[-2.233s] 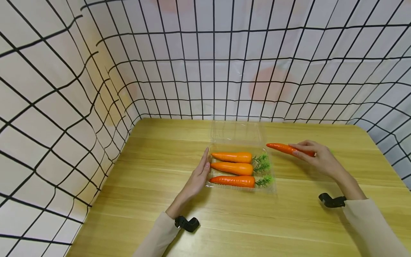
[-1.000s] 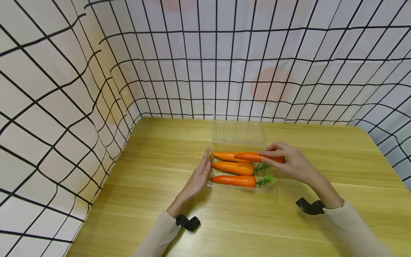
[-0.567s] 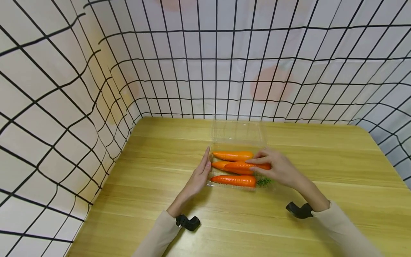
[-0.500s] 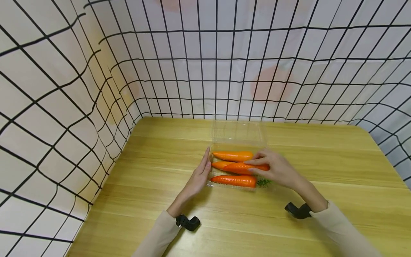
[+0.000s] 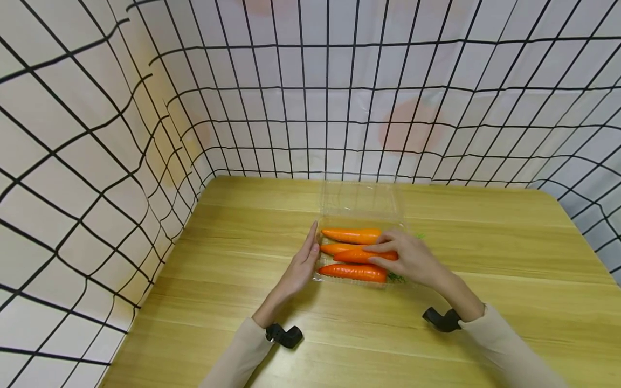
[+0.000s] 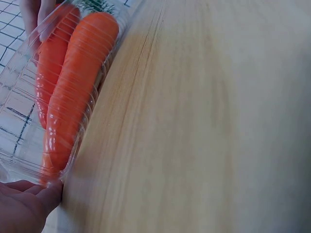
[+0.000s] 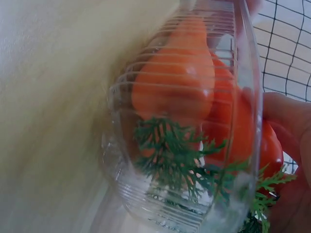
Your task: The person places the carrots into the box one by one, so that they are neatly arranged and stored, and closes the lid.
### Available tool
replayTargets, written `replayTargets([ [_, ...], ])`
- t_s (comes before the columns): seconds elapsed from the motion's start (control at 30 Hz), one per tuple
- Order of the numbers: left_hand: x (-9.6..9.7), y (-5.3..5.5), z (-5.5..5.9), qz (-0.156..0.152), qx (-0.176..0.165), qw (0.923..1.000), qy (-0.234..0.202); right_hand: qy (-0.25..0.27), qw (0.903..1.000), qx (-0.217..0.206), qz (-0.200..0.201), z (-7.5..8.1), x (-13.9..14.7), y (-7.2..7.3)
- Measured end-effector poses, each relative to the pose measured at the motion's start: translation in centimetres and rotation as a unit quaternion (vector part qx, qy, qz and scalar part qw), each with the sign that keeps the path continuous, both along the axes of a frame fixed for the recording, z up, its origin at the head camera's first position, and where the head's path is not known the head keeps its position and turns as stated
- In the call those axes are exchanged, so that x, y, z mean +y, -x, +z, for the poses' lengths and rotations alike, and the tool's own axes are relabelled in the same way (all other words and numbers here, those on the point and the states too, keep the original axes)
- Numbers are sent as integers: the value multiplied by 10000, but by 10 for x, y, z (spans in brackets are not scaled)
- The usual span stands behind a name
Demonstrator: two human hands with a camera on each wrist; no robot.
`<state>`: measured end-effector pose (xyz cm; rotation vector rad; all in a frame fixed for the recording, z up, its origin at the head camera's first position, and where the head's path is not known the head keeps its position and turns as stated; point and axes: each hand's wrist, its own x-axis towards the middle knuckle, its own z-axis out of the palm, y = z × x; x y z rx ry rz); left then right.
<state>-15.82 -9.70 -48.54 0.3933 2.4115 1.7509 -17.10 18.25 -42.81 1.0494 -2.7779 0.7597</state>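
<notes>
Seemingly placing a fourth carrot (image 5: pixel 350 256) in the box (image 5: pixel 324 278); the next move likely calls for nestling it down, then letting go.
Head: the right hand (image 5: pixel 409 256) pinches it, overlapping the middle carrot (image 5: pixel 332 248), between both hands; the left hand (image 5: pixel 301 267), fingers straight, rests against the box's end. Left wrist: through the clear wall, it lies beside the near carrot (image 6: pixel 85 77). Right wrist: leaves (image 7: pixel 167 150), mostly hidden behind the right hand in the head view.

I see a screened-off workspace; whether home or lab, I cannot tell. Black-gridded white sheeting (image 5: pixel 312 108) borders the wood-grain worktop (image 5: pixel 364 328) left, right and far.
</notes>
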Motion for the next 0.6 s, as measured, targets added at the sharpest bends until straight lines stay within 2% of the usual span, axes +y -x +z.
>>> replayTargets([
  [0.13, 0, 1, -1, -10, 17, 10000, -21, -133, 9998, -161, -36, -1, -3, 0],
  [0.27, 0, 1, -1, -28, 21, 10000, -26, -55, 9994, -311, -154, -3, -6, -1],
  [0.6, 0, 1, -1, -33, 66, 10000, -22, -266, 9995, -59, -137, -4, -10, -3],
])
